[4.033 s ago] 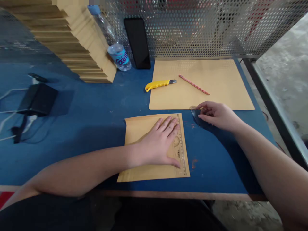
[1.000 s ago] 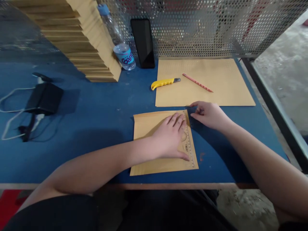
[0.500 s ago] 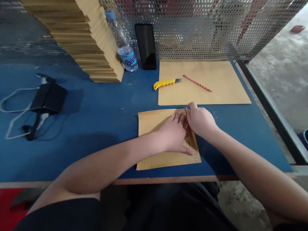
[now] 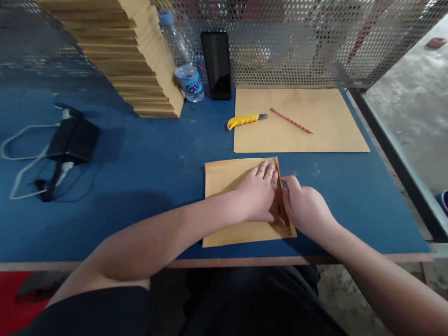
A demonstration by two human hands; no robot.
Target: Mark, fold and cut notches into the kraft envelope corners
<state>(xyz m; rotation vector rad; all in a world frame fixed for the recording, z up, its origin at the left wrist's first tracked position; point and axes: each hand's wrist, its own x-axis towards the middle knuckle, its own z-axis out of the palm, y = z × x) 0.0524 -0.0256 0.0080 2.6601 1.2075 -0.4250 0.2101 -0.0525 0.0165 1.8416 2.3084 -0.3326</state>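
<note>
A brown paper sheet (image 4: 224, 175), apparently folded, lies near the front edge of the table. My left hand (image 4: 257, 193) rests flat on it with fingers stretched out and the thumb apart. Along the sheet's right side runs a narrow marked strip (image 4: 287, 224) that looks like a ruler, partly under my left fingers. The paper's right edge stands up slightly there. My right hand (image 4: 308, 205) is closed at this edge, thumb and finger pinching the paper about halfway down. Its curled fingertips are partly hidden.
Behind the sheet, a larger brown paper (image 4: 336, 121) carries a yellow box cutter (image 4: 247, 120) and a red pencil (image 4: 290, 120). A phone (image 4: 217, 65), a water bottle (image 4: 191, 84) and a tall paper stack (image 4: 150, 88) stand near the perforated metal panel (image 4: 287, 60). A black adapter (image 4: 75, 140) with cables sits left.
My right hand has slid from the sheet's top right corner down along its right edge towards me. The left hand stays flat on the sheet. The camera view has shifted slightly.
</note>
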